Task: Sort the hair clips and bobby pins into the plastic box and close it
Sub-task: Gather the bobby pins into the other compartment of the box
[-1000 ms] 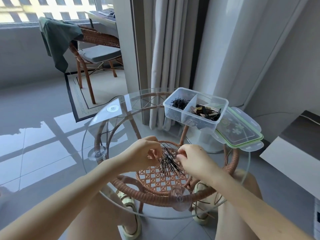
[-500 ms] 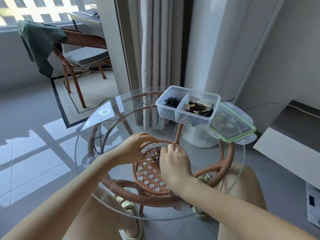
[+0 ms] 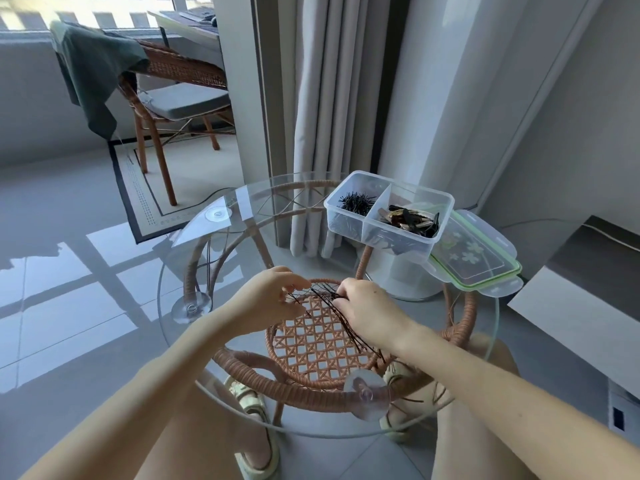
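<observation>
Left hand (image 3: 273,301), right hand (image 3: 369,311) both pinching thin black wire bobby pins (image 3: 323,296); round glass table (image 3: 242,233).

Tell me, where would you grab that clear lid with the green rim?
Take the lid by the latch flap on its near end, coming from the right. The flaps jut out past the green rim, while the plastic box stands against the lid's left edge and blocks that side.

The plastic box (image 3: 394,242) sits far right on the table (image 3: 263,244), lid (image 3: 474,258) at its right.
</observation>
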Action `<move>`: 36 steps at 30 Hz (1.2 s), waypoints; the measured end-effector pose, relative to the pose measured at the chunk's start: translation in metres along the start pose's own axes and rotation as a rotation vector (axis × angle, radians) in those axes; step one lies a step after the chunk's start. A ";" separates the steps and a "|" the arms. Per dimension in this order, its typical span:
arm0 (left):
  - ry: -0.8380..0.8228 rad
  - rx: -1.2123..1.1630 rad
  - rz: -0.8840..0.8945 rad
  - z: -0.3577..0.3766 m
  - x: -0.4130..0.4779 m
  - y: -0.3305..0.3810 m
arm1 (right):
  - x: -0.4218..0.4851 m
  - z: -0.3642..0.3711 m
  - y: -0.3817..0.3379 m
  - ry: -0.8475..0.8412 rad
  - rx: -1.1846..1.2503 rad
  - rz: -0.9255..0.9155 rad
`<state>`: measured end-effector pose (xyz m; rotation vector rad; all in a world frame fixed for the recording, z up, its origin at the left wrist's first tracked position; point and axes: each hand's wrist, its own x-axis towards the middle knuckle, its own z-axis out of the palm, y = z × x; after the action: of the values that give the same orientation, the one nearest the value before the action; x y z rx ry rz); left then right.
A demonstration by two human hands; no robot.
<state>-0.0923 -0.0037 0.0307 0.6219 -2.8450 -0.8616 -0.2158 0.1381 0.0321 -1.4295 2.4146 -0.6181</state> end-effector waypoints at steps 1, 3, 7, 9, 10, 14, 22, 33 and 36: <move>-0.002 0.002 0.013 0.001 0.001 0.000 | 0.002 -0.005 0.002 -0.019 0.059 0.028; -0.004 -0.013 0.047 0.002 0.003 0.000 | 0.004 -0.015 0.006 -0.039 0.168 0.069; -0.005 -0.065 0.091 0.005 0.006 0.003 | 0.011 -0.038 0.015 -0.087 0.425 0.143; -0.004 -0.085 0.113 0.006 0.008 0.006 | 0.018 -0.051 0.016 -0.092 0.552 0.166; -0.003 -0.087 0.127 0.007 0.009 0.007 | 0.024 -0.058 0.015 -0.096 0.607 0.168; -0.008 0.058 0.189 0.009 0.016 0.012 | 0.060 -0.085 0.004 0.016 0.708 0.206; -0.121 0.156 0.339 0.019 0.026 0.018 | 0.165 -0.089 -0.002 0.183 0.055 0.418; -0.059 0.269 0.460 0.033 0.022 0.009 | 0.047 -0.091 -0.010 -0.054 -0.114 0.041; -0.010 0.276 0.445 0.034 0.014 0.009 | -0.016 -0.063 0.001 -0.321 -0.237 0.089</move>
<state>-0.1159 0.0143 0.0067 -0.0083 -2.9535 -0.4048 -0.2364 0.1662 0.0873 -1.3742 2.3328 -0.0725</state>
